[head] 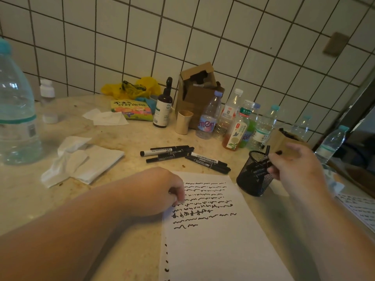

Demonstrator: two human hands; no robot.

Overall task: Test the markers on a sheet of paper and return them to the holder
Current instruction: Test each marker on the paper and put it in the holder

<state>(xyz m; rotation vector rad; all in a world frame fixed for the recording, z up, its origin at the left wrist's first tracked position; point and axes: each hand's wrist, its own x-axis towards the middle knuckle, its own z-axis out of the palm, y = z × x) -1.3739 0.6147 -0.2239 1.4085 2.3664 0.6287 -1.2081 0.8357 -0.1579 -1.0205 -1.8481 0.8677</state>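
We are pinching a black marker pen (267,157) in our right hand (294,165) over the black mesh holder (253,175). Our left hand (162,189), fingers curled, is pressing the scribbled white paper sheet (213,230); five more black markers (182,157) are lying beyond it.

One head-worn view looks forward and down, close over the table (125,142), facing the tiled wall (203,33).

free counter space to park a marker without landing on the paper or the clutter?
Bare counter between the crumpled tissues and the loose markers; more left of the left hand. Crowded: bottles at the wall, and around the mesh holder by the right hand.
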